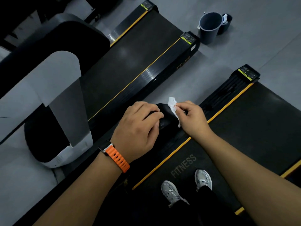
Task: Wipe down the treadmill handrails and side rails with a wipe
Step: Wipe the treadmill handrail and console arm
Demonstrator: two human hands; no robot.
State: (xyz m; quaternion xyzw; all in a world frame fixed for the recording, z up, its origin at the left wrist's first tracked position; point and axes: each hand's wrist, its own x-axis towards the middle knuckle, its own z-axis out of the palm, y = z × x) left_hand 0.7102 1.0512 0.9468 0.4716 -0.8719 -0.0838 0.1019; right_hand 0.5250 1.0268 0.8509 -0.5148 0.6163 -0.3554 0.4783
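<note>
- Handrail (167,113) end sits between both hands; the person stands on the belt (244,124).
- Left hand (138,129) curls round the rail, likely to steady it and brace the body.
- Right hand (192,116) pinches the wipe (172,104) in its fingertips, pressing it onto the rail's tip to rub there.
- Grey bin (210,26) stands on the floor, well apart; its bottom is hidden.
- Black tub (227,24) just beside it holds something white, perhaps spare wipes.

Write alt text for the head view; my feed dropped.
The right hand pinches a white wipe against the end of a black handrail, while the left hand grips that handrail beside it. The person stands on a treadmill belt.
</note>
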